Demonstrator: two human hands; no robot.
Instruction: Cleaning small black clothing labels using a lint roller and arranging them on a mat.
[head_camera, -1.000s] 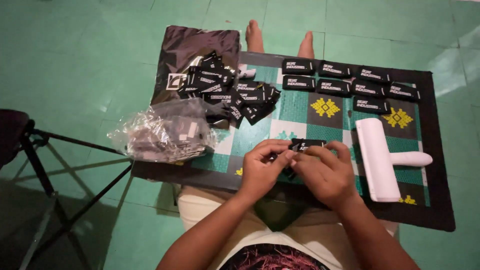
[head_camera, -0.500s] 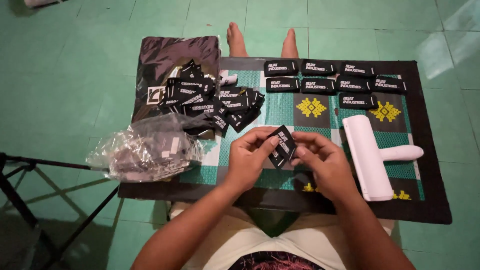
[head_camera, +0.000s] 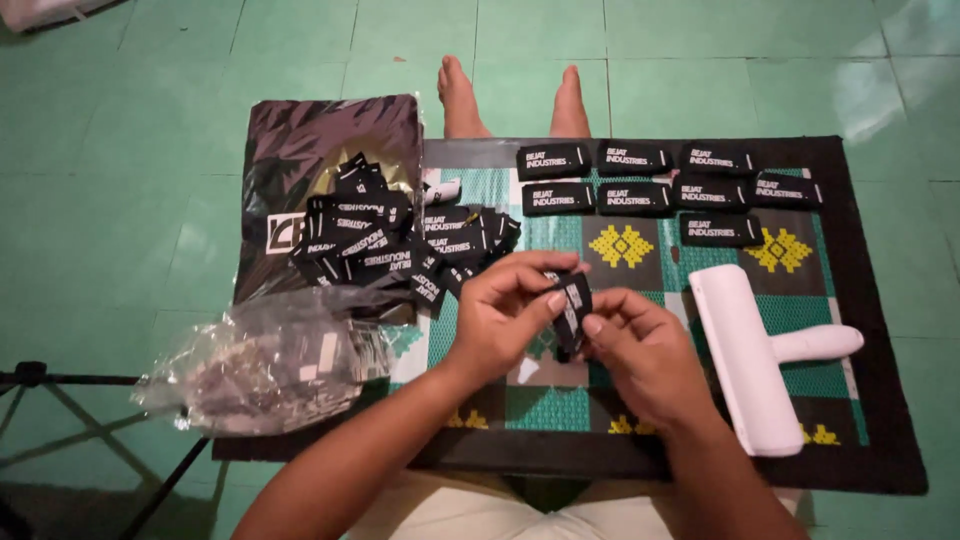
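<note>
Both hands hold one small black label (head_camera: 571, 312) above the patterned mat (head_camera: 880, 300), at centre. Left hand (head_camera: 505, 315) pinches its upper end, right hand (head_camera: 640, 350) its lower end; its long axis runs near upright. Loose pile of labels (head_camera: 400, 245) lies forward-left, nearer the left hand.

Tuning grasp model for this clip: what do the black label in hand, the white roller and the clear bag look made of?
Black label, pinched between left hand and right hand: looks like woven or printed fabric, matte, thin and bending in the grip. White roller: likely hard plastic, smooth with a slight sheen, rigid moulded handle. Clear bag: thin plastic film, glossy, crinkled with glare.
</note>
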